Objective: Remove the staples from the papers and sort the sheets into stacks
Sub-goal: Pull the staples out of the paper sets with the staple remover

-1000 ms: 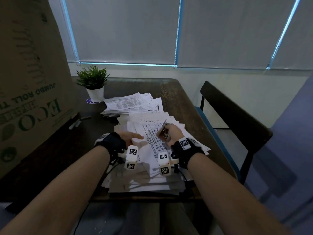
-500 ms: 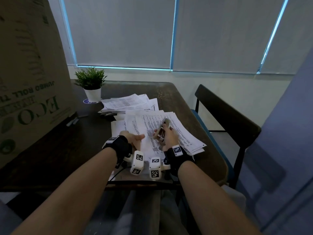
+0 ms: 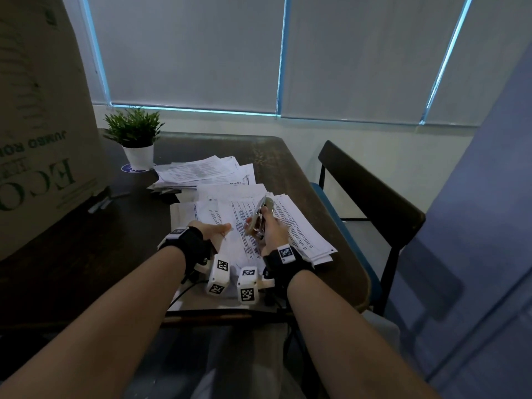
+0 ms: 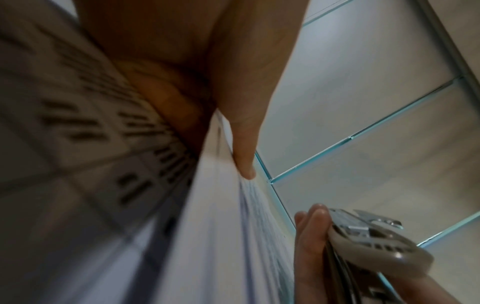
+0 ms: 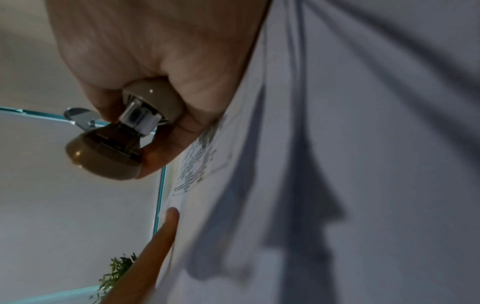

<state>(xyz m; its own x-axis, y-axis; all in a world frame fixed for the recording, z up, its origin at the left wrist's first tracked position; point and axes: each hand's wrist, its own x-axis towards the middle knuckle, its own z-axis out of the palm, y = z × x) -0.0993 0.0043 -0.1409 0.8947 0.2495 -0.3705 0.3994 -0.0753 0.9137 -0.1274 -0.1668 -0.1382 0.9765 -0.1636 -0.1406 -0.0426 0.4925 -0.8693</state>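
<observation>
In the centre of the head view, the right hand (image 3: 275,233) has its fingers curled round a beige stapler (image 3: 259,218), held tilted with its metal end raised above the papers (image 3: 293,226). Just to its left, the left hand (image 3: 214,234) rests on the near pile of printed sheets, thumb stretched out along the top page; the left wrist view shows its other fingers bent against the paper's edge, so it seems to pinch the sheets, though blur hides the exact hold. That pile is spread loosely over the middle of the dark surface (image 3: 288,162). A second stack (image 3: 198,174) lies beyond it, toward the upper left. Further upper left stands a potted plant (image 3: 135,139) beside a large cardboard box (image 3: 43,125). A dark chair (image 3: 371,194) stands at the right.
</observation>
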